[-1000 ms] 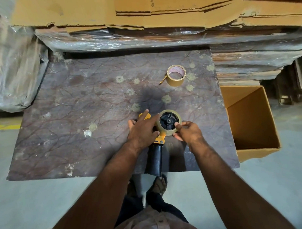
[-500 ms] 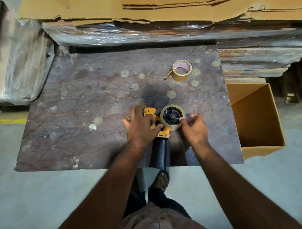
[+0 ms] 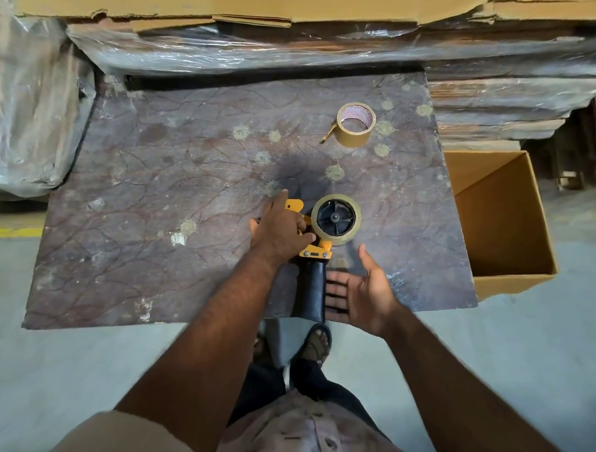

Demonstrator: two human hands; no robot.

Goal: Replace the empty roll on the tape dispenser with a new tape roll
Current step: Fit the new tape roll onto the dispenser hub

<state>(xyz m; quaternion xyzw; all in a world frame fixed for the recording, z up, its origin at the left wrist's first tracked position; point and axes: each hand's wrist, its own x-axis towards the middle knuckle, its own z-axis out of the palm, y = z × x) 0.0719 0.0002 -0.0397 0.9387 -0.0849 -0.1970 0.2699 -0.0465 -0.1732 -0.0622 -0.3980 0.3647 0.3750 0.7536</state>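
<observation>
- Tape dispenser (image 3: 319, 245) lies flat on the counter (image 3: 154, 203), just below the centre of the frame, its black handle (image 3: 311, 289) pointing down toward the counter's near edge.
- Its yellow frame shows beside and below a black hub, and a thin pale roll (image 3: 337, 219) sits around that hub; how much tape is on it cannot be told.
- Left hand (image 3: 280, 230) rests on the yellow frame at the left of the hub, its fingers (image 3: 298, 234) curled down and pressed onto the frame, partly hiding it.
- Right hand (image 3: 363, 291) hangs just right of the handle, palm turned up and leftward, fingers (image 3: 336, 292) spread and holding nothing; the thumb points up toward the roll without touching it.
- Whether the right fingertips touch the handle cannot be told; they lie just beside it.
- A second, brown tape roll (image 3: 355, 125) stands on its flat side in the upper right of the counter, well apart from the dispenser, with a short loose tail sticking out at its left.
- An open cardboard box (image 3: 502, 218) stands on the floor against the counter's right edge.
- Plastic-wrapped stacks (image 3: 284, 54) and flattened cardboard (image 3: 181, 10) fill the top of the frame behind the counter.
- A sandalled foot (image 3: 316, 343) shows on the grey floor below the handle.
</observation>
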